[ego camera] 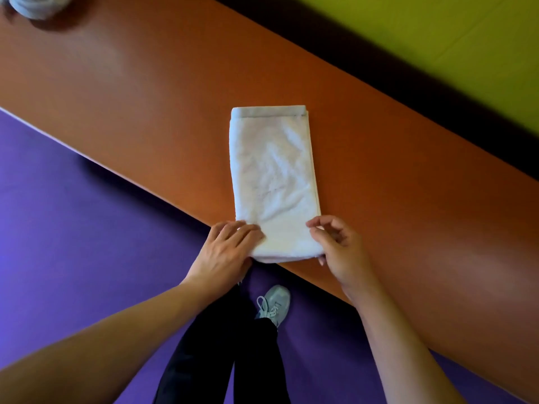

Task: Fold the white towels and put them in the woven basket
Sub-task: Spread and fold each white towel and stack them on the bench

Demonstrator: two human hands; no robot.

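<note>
Both bare forearms reach up from the bottom edge, above black trousers and a grey laced shoe (274,306) on the purple floor (73,228). At the near edge of the orange-brown counter (145,97), the left hand (224,252) grips the near left corner of the folded white terry towel (274,182); the right hand (339,243) pinches the near right corner. Something pale and blurred (35,5) sits at the counter's far left.
</note>
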